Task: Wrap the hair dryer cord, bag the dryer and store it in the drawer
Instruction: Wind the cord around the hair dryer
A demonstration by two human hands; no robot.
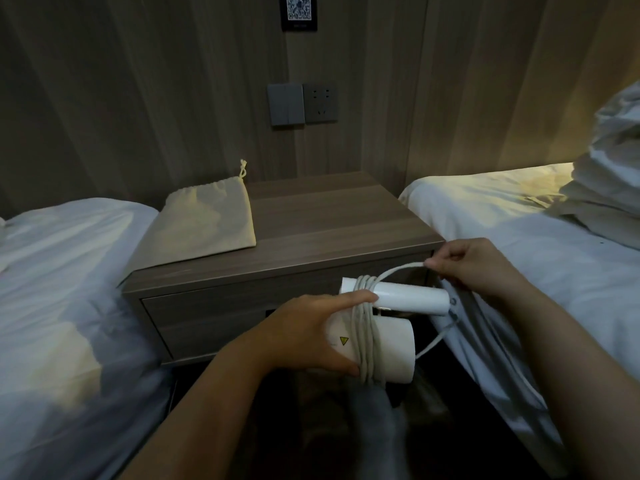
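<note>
Now dryer [388,351] in left fingers [346,301], cord [398,271] pinched by rt fingers [440,263]

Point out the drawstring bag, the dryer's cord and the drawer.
drawstring bag [207,220], head view, middle of the cloth.
cord [367,341], head view, coils around the dryer.
drawer [214,317], head view, front panel.

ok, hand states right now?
Left hand: closed, holding the hair dryer.
Right hand: closed, pinching the cord.
</note>
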